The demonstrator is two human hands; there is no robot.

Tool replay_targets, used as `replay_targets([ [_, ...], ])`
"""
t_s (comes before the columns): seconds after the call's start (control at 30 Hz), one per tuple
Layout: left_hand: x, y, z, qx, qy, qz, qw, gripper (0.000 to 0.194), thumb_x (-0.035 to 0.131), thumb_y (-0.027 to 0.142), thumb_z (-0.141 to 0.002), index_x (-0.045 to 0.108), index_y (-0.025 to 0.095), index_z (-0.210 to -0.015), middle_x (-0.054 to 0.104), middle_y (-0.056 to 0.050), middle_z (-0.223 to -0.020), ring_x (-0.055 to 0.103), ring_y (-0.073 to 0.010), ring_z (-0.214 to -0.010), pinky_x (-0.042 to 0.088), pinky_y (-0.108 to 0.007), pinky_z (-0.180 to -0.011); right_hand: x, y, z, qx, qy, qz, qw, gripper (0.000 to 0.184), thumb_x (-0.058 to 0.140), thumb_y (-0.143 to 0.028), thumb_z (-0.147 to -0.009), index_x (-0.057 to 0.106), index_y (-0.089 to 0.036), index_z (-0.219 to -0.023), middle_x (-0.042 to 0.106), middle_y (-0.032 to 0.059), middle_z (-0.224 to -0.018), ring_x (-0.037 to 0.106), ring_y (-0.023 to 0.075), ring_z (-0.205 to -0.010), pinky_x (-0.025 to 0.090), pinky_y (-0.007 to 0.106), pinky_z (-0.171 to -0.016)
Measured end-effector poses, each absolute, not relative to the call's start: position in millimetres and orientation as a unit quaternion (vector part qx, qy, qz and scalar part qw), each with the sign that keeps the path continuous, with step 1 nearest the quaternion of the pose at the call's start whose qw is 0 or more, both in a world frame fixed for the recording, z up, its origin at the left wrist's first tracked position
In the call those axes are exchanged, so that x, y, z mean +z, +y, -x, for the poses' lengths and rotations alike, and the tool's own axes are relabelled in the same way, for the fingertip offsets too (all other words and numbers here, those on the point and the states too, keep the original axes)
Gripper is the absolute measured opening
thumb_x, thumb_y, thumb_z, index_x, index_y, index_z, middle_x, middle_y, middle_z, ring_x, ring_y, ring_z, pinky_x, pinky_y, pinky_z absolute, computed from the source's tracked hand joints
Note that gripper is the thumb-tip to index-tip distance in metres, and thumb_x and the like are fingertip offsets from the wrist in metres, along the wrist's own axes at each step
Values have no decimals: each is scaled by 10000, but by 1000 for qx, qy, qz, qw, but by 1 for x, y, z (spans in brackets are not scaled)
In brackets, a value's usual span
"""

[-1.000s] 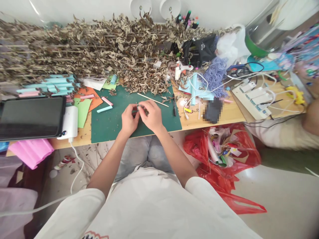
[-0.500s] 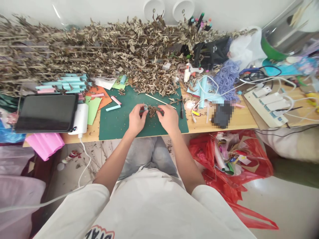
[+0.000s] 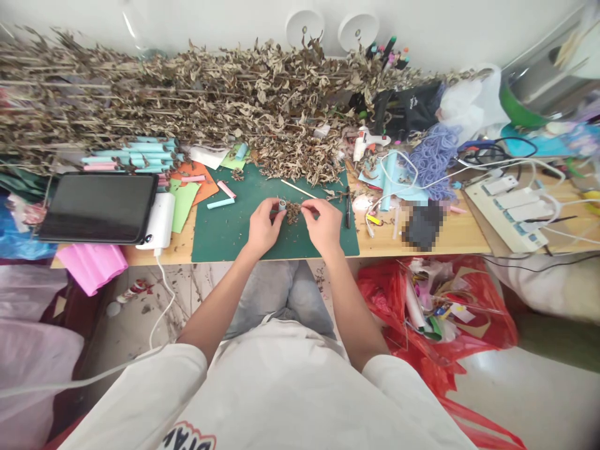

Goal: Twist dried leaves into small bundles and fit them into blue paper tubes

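Between thumb and fingers, my left hand (image 3: 263, 227) grips a small pale-blue paper tube (image 3: 282, 205), its open end facing up with something brown inside. A little heap of crumbled dried leaves (image 3: 292, 215) lies on the green cutting mat (image 3: 220, 231), just right of the tube. At the heap's right side, my right hand (image 3: 323, 224) has thumb and forefinger pinched on a bit of dried leaf. A thin wooden stick (image 3: 299, 189) lies behind the heap. Blue (image 3: 220, 203) and pink paper rolls (image 3: 225, 189) rest on the mat's left part.
Dried leafy stalks (image 3: 187, 94) cover the back of the table. To the left are a tablet (image 3: 98, 207), a white power bank (image 3: 160, 222) and stacked paper rolls (image 3: 150, 153). On the right sit a glue gun (image 3: 368, 142), blue yarn (image 3: 434, 159) and a power strip (image 3: 509, 209).
The view has shifted slightly, so the table scene appears a little further right. My left hand still grips the tube; my right hand stays by the crumbled leaves.
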State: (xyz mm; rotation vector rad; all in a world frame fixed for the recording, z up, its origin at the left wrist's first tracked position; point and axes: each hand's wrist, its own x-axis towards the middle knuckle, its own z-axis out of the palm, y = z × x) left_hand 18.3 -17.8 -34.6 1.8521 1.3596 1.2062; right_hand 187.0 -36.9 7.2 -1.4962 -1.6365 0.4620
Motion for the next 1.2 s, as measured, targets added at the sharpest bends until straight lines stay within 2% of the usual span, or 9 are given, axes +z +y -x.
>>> replay_targets([
  [0.17,-34,-18,-18,455,490,-686,288,154,589,198,-916,599,201,-1069,636,-51,-991,634,-160,-912,611,-283,-779,24,-31,-170,222,-654,550,469,123,593,-221,-911,716,-212,-902,723,30,-900,661,157,-803,545,294,-779],
  [0.43,-35,-18,-17,455,489,-687,286,194,560,171,-911,600,199,-1099,649,-60,-1019,637,-163,-932,603,-279,-782,17,-23,-158,152,-726,552,381,161,569,-230,-932,725,-215,-967,669,75,-984,611,221,-971,511,373,-901],
  [0.53,-36,-18,-17,454,488,-691,278,207,557,153,-902,597,195,-1101,651,-59,-1011,636,-160,-925,599,-277,-782,13,-26,-158,151,-728,551,378,199,552,-228,-936,700,-217,-1069,669,82,-1015,614,223,-987,510,376,-912],
  [0.63,-35,-18,-18,457,488,-690,279,179,563,167,-905,595,192,-1080,649,-59,-1000,635,-159,-915,599,-274,-772,8,-27,-157,220,-687,556,412,305,530,-214,-933,599,-230,-1230,693,46,-977,649,179,-876,539,338,-856],
  [0.73,-34,-19,-18,459,487,-688,281,158,566,188,-913,595,194,-1068,647,-58,-994,635,-157,-908,600,-274,-770,7,-26,-157,244,-674,559,417,222,522,-226,-936,612,-223,-1138,694,32,-944,652,160,-831,542,309,-818],
  [0.87,-33,-19,-18,453,491,-689,281,186,551,164,-902,596,201,-1079,656,-58,-1013,641,-160,-924,599,-279,-778,18,-27,-157,161,-738,558,343,173,494,-230,-961,666,-220,-950,667,68,-1013,616,197,-968,507,335,-883],
  [1.0,-34,-18,-17,450,497,-691,270,233,542,116,-870,595,203,-1079,663,-56,-1014,641,-158,-926,591,-271,-773,28,-32,-155,117,-767,561,289,182,492,-207,-951,662,-220,-1016,639,91,-1079,584,225,-1035,491,354,-894],
  [1.1,-34,-18,-18,451,493,-693,272,202,544,138,-885,592,203,-1070,656,-52,-995,637,-155,-912,589,-271,-770,27,-33,-155,150,-743,570,317,244,501,-177,-935,606,-223,-1151,648,72,-1058,604,203,-996,501,335,-889],
  [1.2,-33,-19,-18,450,491,-694,275,177,550,158,-896,592,202,-1063,649,-50,-986,631,-153,-904,591,-273,-774,23,-32,-155,164,-722,580,338,210,491,-184,-948,610,-218,-1117,656,62,-1014,618,191,-949,505,324,-881],
])
